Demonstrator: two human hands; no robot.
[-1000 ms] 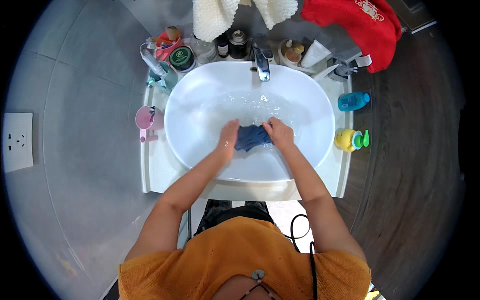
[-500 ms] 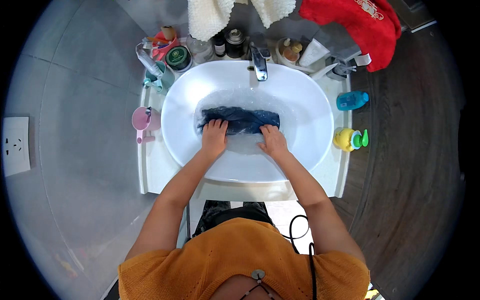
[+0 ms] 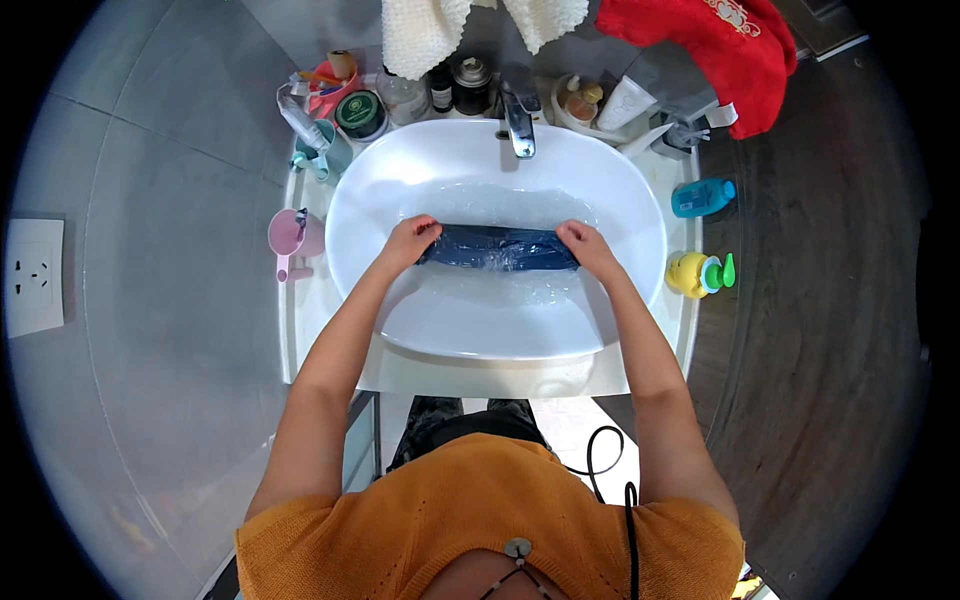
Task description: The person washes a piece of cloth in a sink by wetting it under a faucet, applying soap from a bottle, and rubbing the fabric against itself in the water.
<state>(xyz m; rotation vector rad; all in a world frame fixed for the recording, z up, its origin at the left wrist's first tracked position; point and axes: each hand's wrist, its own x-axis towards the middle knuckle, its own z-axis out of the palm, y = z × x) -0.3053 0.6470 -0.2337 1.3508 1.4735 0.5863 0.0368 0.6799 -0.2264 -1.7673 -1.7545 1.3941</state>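
A wet dark blue cloth (image 3: 500, 248) is stretched lengthwise across the white oval washbasin (image 3: 520, 342), in shallow, rippling water. At its left end my left hand (image 3: 412, 240) is closed, pinching the upper corner. My right hand (image 3: 585, 245) grips the opposite upper corner with fingers and thumb together. The cloth's lower edge lies in the water, and glossy wet streaks run over its middle. What sort of garment or towel it is cannot be made out. Above the basin's back rim stands a chrome faucet (image 3: 519, 125).
Left of the basin are a pink cup (image 3: 290, 235), a teal cup (image 3: 330, 155) and a green-lidded jar (image 3: 360, 114). To the right stand a blue bottle (image 3: 702, 198) and a yellow pump bottle (image 3: 690, 274). A white towel (image 3: 425, 35) and red cloth (image 3: 700, 50) hang behind.
Both hands have moved apart and slightly up, from pressing on the bunched cloth to holding its upper corners. The cloth is now spread wider and flatter.
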